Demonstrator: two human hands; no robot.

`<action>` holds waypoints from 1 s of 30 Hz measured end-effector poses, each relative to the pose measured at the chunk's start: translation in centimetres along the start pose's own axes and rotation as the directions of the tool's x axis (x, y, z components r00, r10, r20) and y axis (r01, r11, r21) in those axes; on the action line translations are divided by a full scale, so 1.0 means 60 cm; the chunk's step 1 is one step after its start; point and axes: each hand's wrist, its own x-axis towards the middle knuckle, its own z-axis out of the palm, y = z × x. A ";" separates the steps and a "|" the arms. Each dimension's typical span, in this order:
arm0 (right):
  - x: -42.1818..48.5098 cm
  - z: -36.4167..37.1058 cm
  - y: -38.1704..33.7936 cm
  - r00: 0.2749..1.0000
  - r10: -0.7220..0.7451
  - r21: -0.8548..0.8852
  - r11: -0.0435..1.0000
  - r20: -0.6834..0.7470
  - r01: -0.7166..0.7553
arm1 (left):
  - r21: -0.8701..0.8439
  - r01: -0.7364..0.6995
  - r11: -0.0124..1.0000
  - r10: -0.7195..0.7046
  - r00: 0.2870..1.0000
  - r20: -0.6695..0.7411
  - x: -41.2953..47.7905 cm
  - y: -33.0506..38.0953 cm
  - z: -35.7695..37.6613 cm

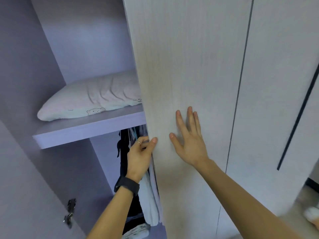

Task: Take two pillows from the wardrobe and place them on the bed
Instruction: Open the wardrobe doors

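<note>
lilac-grey boards line the open wardrobe (pixel 57 40) on the left, with a metal hinge (pixel 69 212) low on the near left panel. a white pillow (pixel 89 100) with small bear prints lies flat on the shelf (pixel 86 131) inside, its right end hidden behind the door, well apart from both hands. under the shelf hang dark clothes (pixel 124 152), a pale cloth (pixel 150 202) hangs just beside the door's edge, and crumpled pale fabric (pixel 138 230) lies at the bottom. the left hand (pixel 139 156), with a ring (pixel 139 142) on one finger and a black band (pixel 126 185) on the wrist, grips the left edge of the pale wood-grain door (pixel 189 66): thumb on the front face, the other fingers curled round behind the edge. just right of it the right hand (pixel 189 140) lies flat on the door's front, palm against it, fingers straight and spread, thumb held out to the left. further right stands another pale door (pixel 267 83), set apart by a thin dark gap, and a long dark handle strip (pixel 296 118) runs down the panel at the far right.
</note>
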 end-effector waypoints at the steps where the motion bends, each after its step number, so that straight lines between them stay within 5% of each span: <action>1: -0.020 -0.004 -0.009 1.000 0.026 0.035 0.999 0.009 -0.026 | -0.025 -0.003 1.000 0.004 1.000 0.024 -0.015 0.000 0.000; 11: -0.304 -0.043 -0.044 0.983 0.118 0.159 0.977 0.139 -0.140 | -0.189 -0.101 0.977 0.162 0.926 0.342 -0.156 0.023 0.016; 21: -0.419 -0.145 -0.034 0.925 0.374 0.072 0.927 -0.067 -0.369 | -0.227 -0.186 0.956 0.286 0.766 0.575 -0.240 0.041 0.140; 25: -0.452 -0.184 -0.012 0.891 0.444 0.000 0.895 -0.098 -0.446 | -0.111 -0.367 0.924 0.351 0.693 0.629 -0.224 0.029 0.219; 30: -0.467 -0.229 0.021 0.783 0.586 0.007 0.801 -0.208 -0.598 | 0.000 -0.698 0.716 0.489 0.501 0.714 -0.208 -0.004 0.306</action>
